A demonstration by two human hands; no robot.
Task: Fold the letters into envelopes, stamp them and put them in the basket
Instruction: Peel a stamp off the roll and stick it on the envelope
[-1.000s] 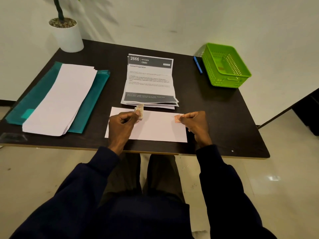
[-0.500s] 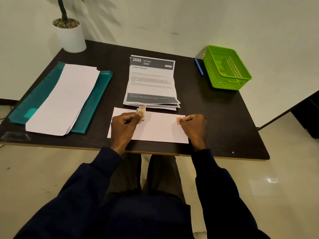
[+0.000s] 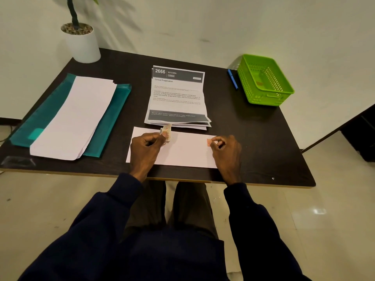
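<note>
One flat white paper envelope (image 3: 182, 151) lies nearest the table edge; on it, right hand (image 3: 226, 148) pinches a small orange stamp (image 3: 209, 142), left hand (image 3: 147, 146) pinches a stamp strip (image 3: 166, 130).

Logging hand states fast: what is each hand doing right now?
Left hand: closed, fingers pinching a small strip of stamps above the envelope.
Right hand: closed, fingers pressing a reddish stamp at the envelope's right end.
</note>
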